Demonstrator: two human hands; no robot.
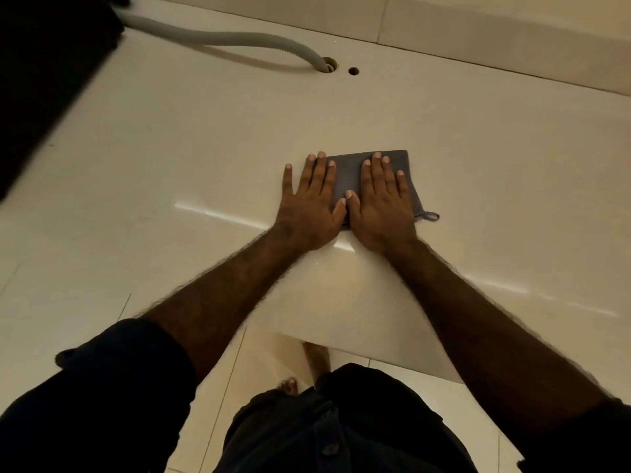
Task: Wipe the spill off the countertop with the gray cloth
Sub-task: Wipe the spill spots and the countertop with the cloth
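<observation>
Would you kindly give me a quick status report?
Left hand and right hand flat, fingers spread, on gray cloth. Cloth folded on countertop. No spill visible. Path clear.

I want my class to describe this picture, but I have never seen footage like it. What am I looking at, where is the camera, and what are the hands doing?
There is no machine here: a person wears a camera on the head, so the single view looks forward and down over their own arms. Both hands lie flat, fingers spread, on a folded gray cloth resting on a pale countertop. The left hand covers the cloth's left edge, partly resting on the counter; the right hand presses its middle. Nothing is gripped; the cloth is pinned under the palms. A small loop sticks out at its right corner. Farther back, a gray hose runs into one hole, beside a smaller hole. No spill is clearly visible.
</observation>
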